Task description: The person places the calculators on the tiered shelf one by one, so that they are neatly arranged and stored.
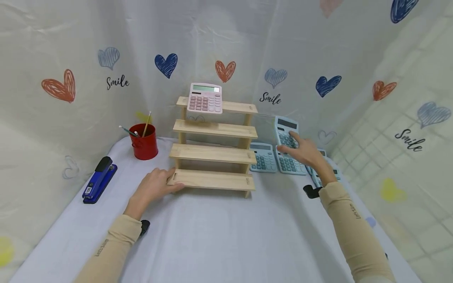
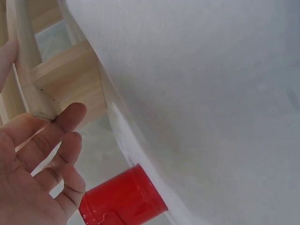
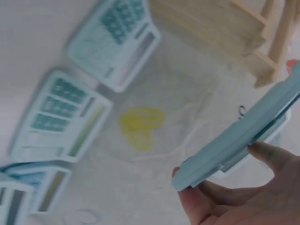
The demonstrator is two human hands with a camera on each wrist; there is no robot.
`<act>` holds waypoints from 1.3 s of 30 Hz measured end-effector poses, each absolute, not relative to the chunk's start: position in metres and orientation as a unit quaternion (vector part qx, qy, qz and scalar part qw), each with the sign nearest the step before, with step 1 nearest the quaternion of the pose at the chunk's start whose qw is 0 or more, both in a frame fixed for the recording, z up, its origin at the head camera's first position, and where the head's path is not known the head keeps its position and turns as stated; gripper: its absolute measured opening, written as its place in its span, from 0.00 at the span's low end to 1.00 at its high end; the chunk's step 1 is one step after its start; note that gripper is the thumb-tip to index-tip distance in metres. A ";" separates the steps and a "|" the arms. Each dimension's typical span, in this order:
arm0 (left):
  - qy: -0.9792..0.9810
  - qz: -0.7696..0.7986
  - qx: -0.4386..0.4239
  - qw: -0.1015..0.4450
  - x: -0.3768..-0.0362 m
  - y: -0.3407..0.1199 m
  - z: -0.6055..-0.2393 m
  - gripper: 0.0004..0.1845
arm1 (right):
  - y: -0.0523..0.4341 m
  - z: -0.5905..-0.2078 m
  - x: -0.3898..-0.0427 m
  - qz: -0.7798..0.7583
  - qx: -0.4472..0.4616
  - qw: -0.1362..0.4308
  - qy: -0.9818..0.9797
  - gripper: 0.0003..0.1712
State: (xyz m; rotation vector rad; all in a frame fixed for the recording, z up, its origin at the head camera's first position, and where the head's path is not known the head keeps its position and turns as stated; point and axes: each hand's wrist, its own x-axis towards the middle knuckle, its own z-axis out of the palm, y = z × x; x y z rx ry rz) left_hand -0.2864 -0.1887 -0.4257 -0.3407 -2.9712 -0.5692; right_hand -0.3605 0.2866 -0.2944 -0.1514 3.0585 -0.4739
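A stepped wooden shelf (image 1: 212, 153) stands mid-table, with a pink calculator (image 1: 205, 98) leaning on its top step. My left hand (image 1: 161, 184) rests against the left end of the lowest board, fingers relaxed; in the left wrist view the left hand (image 2: 42, 164) lies open beside the shelf (image 2: 65, 79). My right hand (image 1: 301, 151) holds a light blue calculator (image 1: 286, 129) lifted off the table to the right of the shelf. The right wrist view shows the right hand (image 3: 243, 192) pinching that calculator (image 3: 243, 136) by its edge.
Several more blue calculators (image 1: 262, 157) (image 3: 112, 42) lie on the white cloth right of the shelf. A red cup (image 1: 144, 142) (image 2: 124, 199) with pencils stands left of it, and a blue stapler (image 1: 100, 179) lies further left. Heart-printed curtains enclose the table.
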 end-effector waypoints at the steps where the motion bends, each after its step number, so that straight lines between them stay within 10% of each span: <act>1: -0.975 -0.187 -0.112 0.048 -0.286 -0.188 -0.425 0.43 | 0.282 -0.286 -0.365 -0.159 -0.053 0.012 0.986 0.61; 11: -0.975 -0.191 -0.104 0.048 -0.284 -0.187 -0.424 0.44 | 0.228 -0.233 -0.413 -0.140 -0.075 -0.030 0.987 0.62; 39: -0.977 -0.182 -0.094 0.051 -0.287 -0.184 -0.428 0.44 | 0.131 -0.246 -0.464 -0.075 -0.115 -0.055 0.989 0.60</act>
